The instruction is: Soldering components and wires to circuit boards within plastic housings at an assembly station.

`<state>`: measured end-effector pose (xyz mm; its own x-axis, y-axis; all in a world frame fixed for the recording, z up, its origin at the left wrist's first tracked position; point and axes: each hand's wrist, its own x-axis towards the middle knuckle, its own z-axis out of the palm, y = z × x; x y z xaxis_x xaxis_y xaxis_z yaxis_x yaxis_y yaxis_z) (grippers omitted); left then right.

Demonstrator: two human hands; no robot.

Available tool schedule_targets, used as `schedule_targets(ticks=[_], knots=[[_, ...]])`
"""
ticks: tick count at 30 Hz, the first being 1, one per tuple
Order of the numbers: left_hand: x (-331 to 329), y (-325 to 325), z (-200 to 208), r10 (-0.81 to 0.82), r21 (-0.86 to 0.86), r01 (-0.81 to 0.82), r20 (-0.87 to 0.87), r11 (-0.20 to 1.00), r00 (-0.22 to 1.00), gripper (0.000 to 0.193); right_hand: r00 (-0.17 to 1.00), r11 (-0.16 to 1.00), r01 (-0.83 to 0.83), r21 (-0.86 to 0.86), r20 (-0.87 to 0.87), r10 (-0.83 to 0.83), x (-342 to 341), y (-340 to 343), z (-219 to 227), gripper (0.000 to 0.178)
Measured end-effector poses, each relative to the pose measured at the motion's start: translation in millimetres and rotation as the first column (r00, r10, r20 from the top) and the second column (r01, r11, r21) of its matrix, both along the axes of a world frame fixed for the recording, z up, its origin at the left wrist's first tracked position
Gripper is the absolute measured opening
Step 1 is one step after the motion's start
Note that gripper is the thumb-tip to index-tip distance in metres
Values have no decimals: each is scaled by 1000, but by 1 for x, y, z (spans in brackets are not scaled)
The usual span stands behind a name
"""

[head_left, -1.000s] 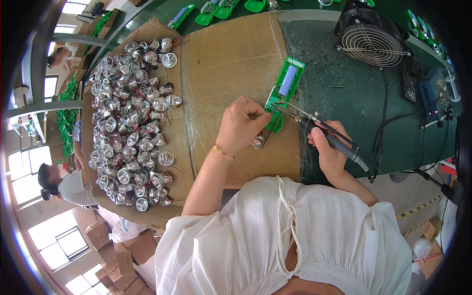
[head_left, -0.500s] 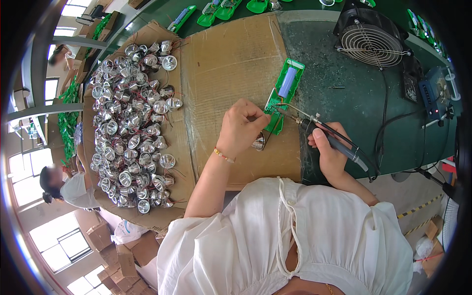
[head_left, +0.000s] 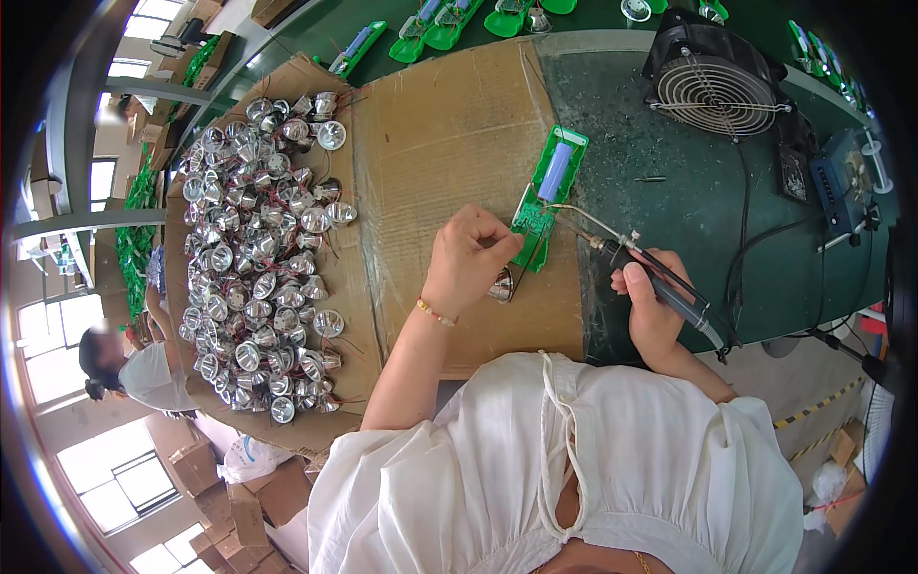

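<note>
A green plastic casing (head_left: 570, 153) lies tilted on the cardboard, holding a violet-blue cylindrical battery (head_left: 555, 172) and a green circuit board (head_left: 534, 220). My left hand (head_left: 470, 256) is pinched closed at the board's left edge; whatever its fingertips grip is hidden. Just below those fingers rests a silver reflector cup (head_left: 502, 285), with a dark wire running up beside the casing. My right hand (head_left: 656, 311) grips a soldering iron (head_left: 669, 295) with a thin feed tube along it. The iron's tip points at the board from the right, a little apart from it.
Many silver reflector cups (head_left: 253, 258) with wires are heaped on cardboard (head_left: 430, 124) at the left. A black fan (head_left: 717, 91) with a wire guard stands at the far right, near a blue control box (head_left: 841, 191) and cables. More green casings (head_left: 449, 24) line the back.
The soldering iron has drawn back to the right, its tip leaving the circuit board. My left hand keeps its pinch beside the board. The whole view has shifted slightly.
</note>
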<state>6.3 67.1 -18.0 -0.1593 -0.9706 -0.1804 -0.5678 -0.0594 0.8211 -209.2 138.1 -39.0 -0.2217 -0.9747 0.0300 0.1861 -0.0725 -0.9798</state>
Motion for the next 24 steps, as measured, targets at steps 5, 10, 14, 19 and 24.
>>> schedule_targets(ticks=[5, 10, 14, 19, 24], knots=[[7, 1, 16, 106, 95, -88, -207, 992, 973, 15, 989, 987, 139, -75, -34, -141, -18, -7, -4, 13], [1, -20, 11, -131, 33, 127, 250, 991, 959, 16, 973, 982, 187, -38, -132, -191, -33, -17, -11, 16], [-40, -91, 23, -162, -83, 188, 252, 979, 954, 18, 971, 974, 218, 59, -114, -211, -35, -20, -15, 16], [-99, -223, 23, -98, -306, 166, 225, 938, 969, 32, 980, 981, 182, 66, -88, -176, -30, -18, -18, 13], [-106, -292, 17, 171, -694, 68, 269, 717, 948, 55, 977, 980, 193, 49, -105, -187, -33, -19, -20, 15]])
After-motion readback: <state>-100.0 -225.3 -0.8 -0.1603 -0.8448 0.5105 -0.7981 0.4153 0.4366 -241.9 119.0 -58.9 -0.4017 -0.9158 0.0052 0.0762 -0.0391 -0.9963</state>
